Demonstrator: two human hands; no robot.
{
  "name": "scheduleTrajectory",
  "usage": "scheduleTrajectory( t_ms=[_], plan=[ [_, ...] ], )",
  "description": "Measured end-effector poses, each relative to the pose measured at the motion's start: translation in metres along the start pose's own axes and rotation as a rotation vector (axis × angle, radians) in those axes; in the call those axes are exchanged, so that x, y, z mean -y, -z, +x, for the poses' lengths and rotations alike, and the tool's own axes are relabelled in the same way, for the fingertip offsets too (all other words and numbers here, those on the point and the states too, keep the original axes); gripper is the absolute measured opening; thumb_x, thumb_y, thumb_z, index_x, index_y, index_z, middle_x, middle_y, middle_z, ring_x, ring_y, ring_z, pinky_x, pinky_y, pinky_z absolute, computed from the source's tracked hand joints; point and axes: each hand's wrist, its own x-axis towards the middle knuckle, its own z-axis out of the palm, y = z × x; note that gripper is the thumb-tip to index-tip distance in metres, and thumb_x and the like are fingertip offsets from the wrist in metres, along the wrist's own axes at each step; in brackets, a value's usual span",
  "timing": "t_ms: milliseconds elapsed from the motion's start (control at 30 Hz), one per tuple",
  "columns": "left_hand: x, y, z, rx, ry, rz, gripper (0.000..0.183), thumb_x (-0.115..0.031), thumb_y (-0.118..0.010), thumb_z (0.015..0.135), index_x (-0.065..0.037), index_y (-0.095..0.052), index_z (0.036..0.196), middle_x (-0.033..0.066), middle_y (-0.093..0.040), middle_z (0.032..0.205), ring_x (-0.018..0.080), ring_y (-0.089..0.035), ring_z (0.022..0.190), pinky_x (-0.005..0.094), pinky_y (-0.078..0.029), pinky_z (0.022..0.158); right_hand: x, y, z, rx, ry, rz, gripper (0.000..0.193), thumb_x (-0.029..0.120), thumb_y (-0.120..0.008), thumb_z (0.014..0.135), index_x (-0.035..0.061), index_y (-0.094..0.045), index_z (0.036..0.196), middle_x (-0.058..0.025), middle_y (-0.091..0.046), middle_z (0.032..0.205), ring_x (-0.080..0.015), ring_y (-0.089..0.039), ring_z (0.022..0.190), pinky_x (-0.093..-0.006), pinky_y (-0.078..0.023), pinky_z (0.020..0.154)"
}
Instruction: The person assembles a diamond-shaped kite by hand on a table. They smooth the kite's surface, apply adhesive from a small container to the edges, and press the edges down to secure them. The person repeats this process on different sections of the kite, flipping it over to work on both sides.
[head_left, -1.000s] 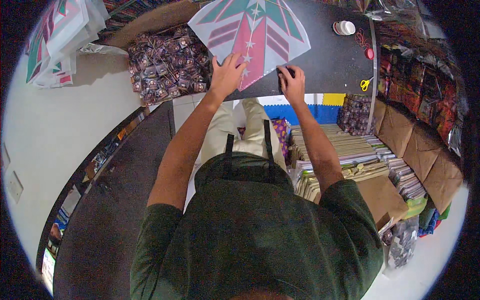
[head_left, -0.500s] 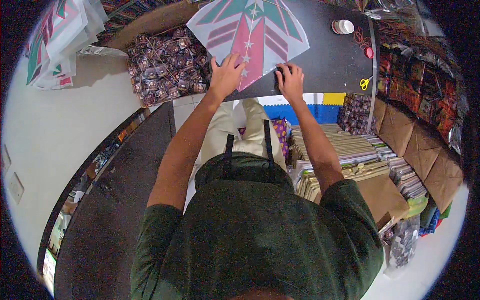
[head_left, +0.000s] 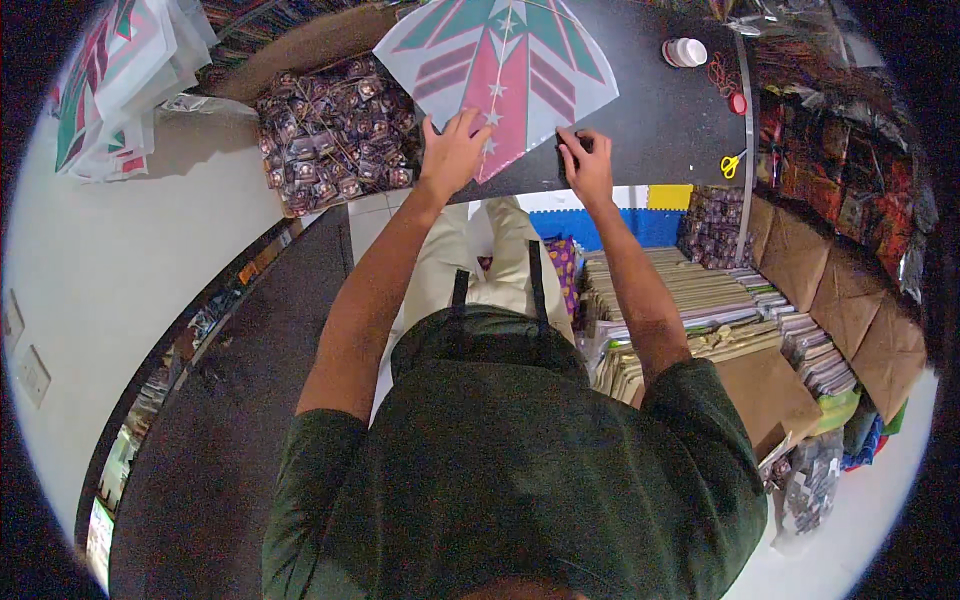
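Observation:
A kite-shaped sheet [head_left: 545, 75], pale with green and red panels and white stars, lies on the dark table [head_left: 650, 130] with its point toward me. A thin string or stick line runs down its middle. My left hand [head_left: 453, 155] rests on its lower left edge, fingers spread and pressing on the red tail. Beside the lower right edge is my right hand [head_left: 588, 165], its fingers bent and drawn together. Its fingertips are at the sheet's edge; what they pinch, if anything, is too small to make out.
Left of the sheet is a heap of small wrapped packets [head_left: 335, 130]. To the right are a white tub [head_left: 685, 52], red thread with a red cap [head_left: 737, 103] and yellow scissors [head_left: 732, 165]. Stacked papers [head_left: 660, 290] and a brown carton [head_left: 765, 395] stand below right. More sheets [head_left: 125, 85] hang at left.
My right hand has shifted slightly right and its fingers have drawn closer together at the sheet's edge. My left hand and the sheet have stayed nearly still.

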Motion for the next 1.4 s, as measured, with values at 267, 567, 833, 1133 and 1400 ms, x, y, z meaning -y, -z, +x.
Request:
scheduleTrajectory(
  t_ms=[267,567,833,1133,1400],
  plan=[
    [0.001,0.003,0.002,0.145,0.006,0.034,0.057,-0.029,-0.074,0.091,-0.027,-0.057,0.145,0.0069,-0.046,0.154,0.0243,-0.046,0.144,0.075,-0.029,0.111,0.001,0.001,0.004,-0.013,-0.038,-0.018,0.04,0.024,-0.071,0.098,0.0193,-0.069,0.138,-0.0183,-0.063,0.115,-0.0361,-0.059,0.109,-0.0484,-0.049,0.096],
    [0.001,0.004,0.0,0.111,0.027,-0.031,0.053,-0.027,-0.076,0.086,-0.027,-0.062,0.137,0.0072,-0.049,0.154,0.022,-0.046,0.145,0.0734,-0.028,0.112,0.024,0.011,-0.015,-0.087,-0.241,0.114,0.031,0.023,-0.071,0.099,0.0059,-0.069,0.125,-0.0205,-0.063,0.114,-0.0396,-0.061,0.108,-0.0471,-0.05,0.096],
    [-0.001,-0.003,-0.002,0.038,0.017,-0.017,0.052,-0.019,-0.071,0.089,-0.026,-0.062,0.14,0.0098,-0.045,0.159,0.0256,-0.045,0.146,0.0771,-0.022,0.115,0.072,0.023,-0.054,-0.052,-0.195,0.117,0.026,0.017,-0.068,0.098,0.0065,-0.07,0.122,-0.0187,-0.063,0.115,-0.0389,-0.061,0.111,-0.0476,-0.05,0.097],
    [-0.01,0.004,-0.005,0.057,0.012,0.08,0.051,-0.031,-0.071,0.091,-0.027,-0.061,0.142,0.0079,-0.043,0.16,0.0324,-0.029,0.155,0.0786,-0.022,0.114,0.063,0.028,-0.039,0.184,-0.047,0.085,0.037,0.021,-0.067,0.098,0.0148,-0.065,0.134,-0.0174,-0.064,0.121,-0.0398,-0.062,0.115,-0.0499,-0.052,0.099],
    [-0.017,-0.005,-0.014,0.0,0.123,0.082,0.048,-0.032,-0.068,0.093,-0.034,-0.061,0.141,0.0079,-0.039,0.163,0.0383,-0.025,0.156,0.0796,-0.02,0.114,0.064,0.02,-0.032,0.327,-0.017,-0.005,0.047,0.031,-0.067,0.099,0.032,-0.06,0.146,-0.0145,-0.056,0.138,-0.0337,-0.055,0.128,-0.0574,-0.04,0.103]
  ],
)
